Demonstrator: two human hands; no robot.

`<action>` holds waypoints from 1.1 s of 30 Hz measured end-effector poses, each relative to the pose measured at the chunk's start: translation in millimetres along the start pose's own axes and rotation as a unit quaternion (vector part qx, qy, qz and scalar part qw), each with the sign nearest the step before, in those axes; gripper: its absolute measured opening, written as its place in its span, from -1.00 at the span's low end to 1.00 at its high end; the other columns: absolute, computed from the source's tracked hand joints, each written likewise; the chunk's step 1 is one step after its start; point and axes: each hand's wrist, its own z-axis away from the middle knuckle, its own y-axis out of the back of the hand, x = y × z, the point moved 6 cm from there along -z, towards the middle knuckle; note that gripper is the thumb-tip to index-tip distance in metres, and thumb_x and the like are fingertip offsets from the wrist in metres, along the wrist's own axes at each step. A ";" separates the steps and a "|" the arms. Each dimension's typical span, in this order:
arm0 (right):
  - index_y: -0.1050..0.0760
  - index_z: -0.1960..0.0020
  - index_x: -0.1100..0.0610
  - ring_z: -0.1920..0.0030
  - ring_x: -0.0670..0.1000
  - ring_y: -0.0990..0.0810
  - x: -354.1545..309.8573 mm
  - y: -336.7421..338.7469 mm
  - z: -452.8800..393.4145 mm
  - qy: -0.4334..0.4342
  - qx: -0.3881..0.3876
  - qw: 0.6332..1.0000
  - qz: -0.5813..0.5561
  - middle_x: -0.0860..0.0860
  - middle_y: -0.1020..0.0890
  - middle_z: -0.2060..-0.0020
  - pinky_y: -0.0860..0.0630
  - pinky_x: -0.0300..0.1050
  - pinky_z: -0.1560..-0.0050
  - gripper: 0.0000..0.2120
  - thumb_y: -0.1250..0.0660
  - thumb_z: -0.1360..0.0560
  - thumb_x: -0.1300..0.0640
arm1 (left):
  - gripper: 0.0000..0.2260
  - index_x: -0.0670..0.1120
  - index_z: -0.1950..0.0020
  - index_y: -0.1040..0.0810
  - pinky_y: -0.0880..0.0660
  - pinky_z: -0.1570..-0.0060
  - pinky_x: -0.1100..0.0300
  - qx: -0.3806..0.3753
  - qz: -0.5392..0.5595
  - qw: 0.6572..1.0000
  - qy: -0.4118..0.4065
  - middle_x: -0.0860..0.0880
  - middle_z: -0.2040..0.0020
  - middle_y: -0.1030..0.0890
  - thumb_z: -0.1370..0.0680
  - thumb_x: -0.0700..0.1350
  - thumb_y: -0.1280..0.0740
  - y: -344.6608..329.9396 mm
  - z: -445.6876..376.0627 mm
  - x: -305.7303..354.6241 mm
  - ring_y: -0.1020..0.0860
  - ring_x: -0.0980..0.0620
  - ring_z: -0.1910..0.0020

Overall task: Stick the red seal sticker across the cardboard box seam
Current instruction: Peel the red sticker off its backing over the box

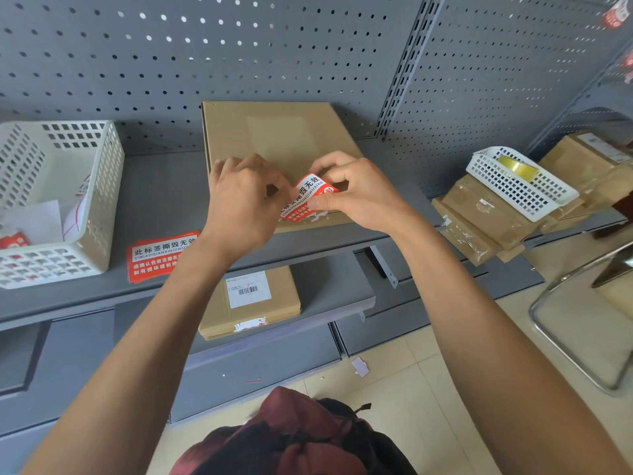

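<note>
Your two hands meet over the near edge of the flat cardboard box (281,142), which lies on the grey shelf (161,197) with its far edge against the pegboard back (205,46). The red seal sticker (306,197) is pinched between them: your right hand (359,193) has closed thumb and forefinger on its upper right end, and your left hand (243,204) is curled with its fingertips on the lower left part, though the exact grip there is hidden behind the knuckles. The sticker's long axis runs on a diagonal, from lower left near the box's front edge up to the right, and its printed face is turned toward you. It bows upward in the middle; the lower end sits down at the box's near rim, whether stuck or only touching you cannot tell. A stack of spare red stickers (161,253) lies on the shelf just left of your left wrist, and beyond it stands a white basket (102,186). Another labelled box (250,303) rests on the lower shelf beneath your arms.
</note>
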 end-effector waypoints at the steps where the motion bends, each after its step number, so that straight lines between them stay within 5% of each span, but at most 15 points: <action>1: -0.72 0.11 0.08 0.06 -0.23 -0.57 -0.2 0.4 0.5 -0.001 0.000 1.000 -0.004 -0.20 -0.59 -0.09 -0.39 -0.46 0.03 -0.91 -0.57 -0.38 0.18 | -0.88 0.05 0.10 -0.73 -0.31 -0.26 -0.11 0.001 0.000 1.000 0.001 -0.03 0.03 -0.65 -0.56 -0.01 -0.40 0.5 0.2 0.4 -0.51 -0.19 -0.01; 7: -0.71 0.03 0.18 -0.07 -0.08 -0.65 -2.8 3.8 2.8 -0.011 -0.024 0.996 -0.080 -0.07 -0.66 -0.10 -0.57 -0.15 -0.18 -0.87 -0.53 -0.43 0.24 | -0.80 0.11 0.17 -0.64 -0.32 -0.28 -0.14 -0.012 0.052 0.998 0.030 0.00 0.13 -0.64 -0.50 0.15 -0.28 3.1 -0.8 0.4 -0.54 -0.14 0.07; 14: -0.70 0.06 0.13 -0.08 -0.04 -0.67 -1.6 5.7 5.4 -0.014 -0.015 0.994 -0.112 -0.06 -0.67 -0.09 -0.57 -0.16 -0.14 -0.92 -0.51 -0.45 0.19 | -0.88 0.20 0.17 -0.59 -0.41 -0.22 -0.19 -0.013 0.086 0.996 0.025 0.09 0.15 -0.67 -0.55 0.08 -0.31 8.8 2.1 4.0 -0.59 -0.07 0.12; 16: -0.70 0.02 0.14 -0.08 -0.05 -0.68 1.4 6.6 5.5 -0.021 -0.007 0.992 -0.121 -0.09 -0.68 -0.07 -0.55 -0.07 -0.23 -0.89 -0.51 -0.46 0.17 | -0.86 0.19 0.03 -0.62 -0.47 -0.20 -0.18 -0.011 0.108 0.993 0.041 0.13 0.10 -0.70 -0.52 0.15 -0.31 9.7 3.2 4.0 -0.63 -0.03 0.06; 19: -0.70 -0.03 0.11 -0.10 -0.03 -0.69 3.3 8.1 5.5 -0.024 -0.001 0.989 -0.146 -0.08 -0.71 -0.07 -0.53 0.04 -0.31 -0.85 -0.50 -0.47 0.14 | -0.54 0.11 -0.26 -0.57 -0.49 -0.25 -0.12 -0.007 0.153 0.984 0.087 0.15 0.02 -0.72 -0.45 0.29 -0.35 14.1 4.5 2.3 -0.66 0.07 -0.03; 25: -0.68 -0.02 0.07 -0.10 0.07 -0.71 6.4 11.0 6.7 -0.027 0.047 0.974 -0.218 0.04 -0.76 0.02 -0.53 0.13 -0.31 -0.85 -0.52 -0.45 0.14 | -0.83 0.08 0.14 -0.61 -0.51 -0.14 -0.25 0.028 0.153 0.985 0.073 0.20 0.26 -0.67 -0.51 0.15 -0.42 18.4 12.3 10.2 -0.63 0.13 0.22; 33: -0.66 -0.13 0.15 -0.08 -0.08 -0.67 -1.6 15.8 11.6 0.001 0.042 0.963 -0.266 0.02 -0.74 -0.05 -0.50 -0.08 -0.32 -0.81 -0.41 -0.54 0.16 | -0.87 0.10 0.13 -0.64 -0.54 -0.10 -0.17 0.086 0.176 0.973 0.120 0.11 0.17 -0.72 -0.53 0.11 -0.38 19.3 19.6 9.7 -0.67 -0.06 0.08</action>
